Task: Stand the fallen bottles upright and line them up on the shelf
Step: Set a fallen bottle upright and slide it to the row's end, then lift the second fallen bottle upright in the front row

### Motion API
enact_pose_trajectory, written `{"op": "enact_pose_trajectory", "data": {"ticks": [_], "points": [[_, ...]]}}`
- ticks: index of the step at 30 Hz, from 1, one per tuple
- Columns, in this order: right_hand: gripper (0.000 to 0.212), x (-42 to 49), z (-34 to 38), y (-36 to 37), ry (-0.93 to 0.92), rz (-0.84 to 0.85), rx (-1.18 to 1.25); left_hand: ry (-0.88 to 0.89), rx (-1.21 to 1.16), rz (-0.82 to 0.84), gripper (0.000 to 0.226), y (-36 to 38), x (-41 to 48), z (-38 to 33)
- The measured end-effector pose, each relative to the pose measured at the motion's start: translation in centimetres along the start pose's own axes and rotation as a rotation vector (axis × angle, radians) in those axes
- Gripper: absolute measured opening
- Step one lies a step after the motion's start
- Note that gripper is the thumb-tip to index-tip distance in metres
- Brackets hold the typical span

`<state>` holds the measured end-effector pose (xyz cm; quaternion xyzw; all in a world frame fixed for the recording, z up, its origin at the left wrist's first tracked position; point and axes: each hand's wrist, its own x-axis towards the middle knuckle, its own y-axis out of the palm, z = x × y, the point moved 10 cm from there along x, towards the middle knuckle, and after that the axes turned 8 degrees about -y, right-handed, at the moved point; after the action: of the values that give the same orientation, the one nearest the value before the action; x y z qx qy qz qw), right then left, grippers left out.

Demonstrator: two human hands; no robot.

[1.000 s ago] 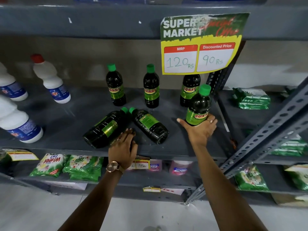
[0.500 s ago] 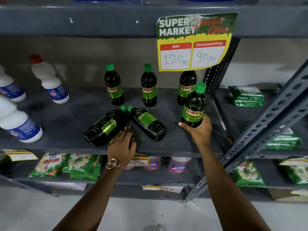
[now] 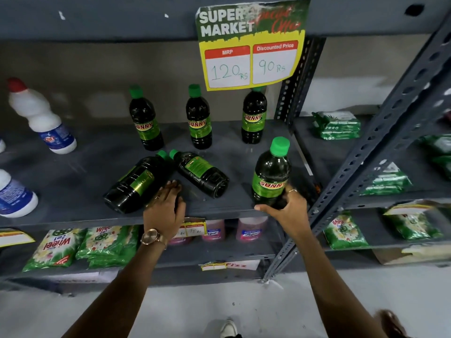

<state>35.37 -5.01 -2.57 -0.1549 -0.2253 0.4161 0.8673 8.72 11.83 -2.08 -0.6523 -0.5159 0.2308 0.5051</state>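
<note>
Three dark Sunny bottles with green caps stand upright at the back of the grey shelf (image 3: 80,167): left (image 3: 145,120), middle (image 3: 198,119), right (image 3: 253,118). Two more lie fallen in front, one pointing up-right (image 3: 135,184) and one pointing up-left (image 3: 201,173), caps nearly touching. My right hand (image 3: 284,211) grips the base of another upright Sunny bottle (image 3: 272,174) near the shelf's front right edge. My left hand (image 3: 166,208) rests flat on the shelf edge, its fingers touching the left fallen bottle.
White cleaner bottles (image 3: 41,118) with blue labels stand at the shelf's left. A price sign (image 3: 251,45) hangs from the shelf above. A slanted perforated metal post (image 3: 366,172) runs along the right. Green packets (image 3: 338,126) fill neighbouring and lower shelves.
My right hand has drawn the upright bottle toward the shelf's front right edge. My left hand stays by the left fallen bottle.
</note>
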Motion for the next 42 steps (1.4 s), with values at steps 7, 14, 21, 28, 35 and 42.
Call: {"op": "enact_pose_trajectory", "data": {"ticks": [7, 14, 21, 28, 35, 42], "points": [[0.074, 0.0, -0.3, 0.0, -0.027, 0.041, -0.058, 0.016, -0.020, 0.001, 0.051, 0.1, 0.0, 0.1], [0.090, -1.2, 0.0, -0.5, -0.002, -0.089, -0.019, 0.013, -0.063, 0.107, 0.056, -0.2, -0.5, -0.2], [0.042, -9.2, 10.9, 3.7, -0.353, -0.139, -0.080, 0.363, -0.147, 0.002, 0.055, -8.8, -2.2, -1.1], [0.089, 6.3, 14.3, 13.6, -0.020, 0.320, -0.609, -0.053, -0.185, 0.039, 0.050, -9.5, 5.5, 14.0], [0.067, 8.8, 9.0, 17.5, 0.373, 0.675, -0.406, 0.068, -0.062, 0.255, 0.066, -5.3, 7.0, 18.7], [0.057, 8.8, 10.0, 14.1, 0.184, 0.002, -0.090, 0.118, -0.024, 0.200, 0.069, -5.2, 7.4, 18.6]]}}
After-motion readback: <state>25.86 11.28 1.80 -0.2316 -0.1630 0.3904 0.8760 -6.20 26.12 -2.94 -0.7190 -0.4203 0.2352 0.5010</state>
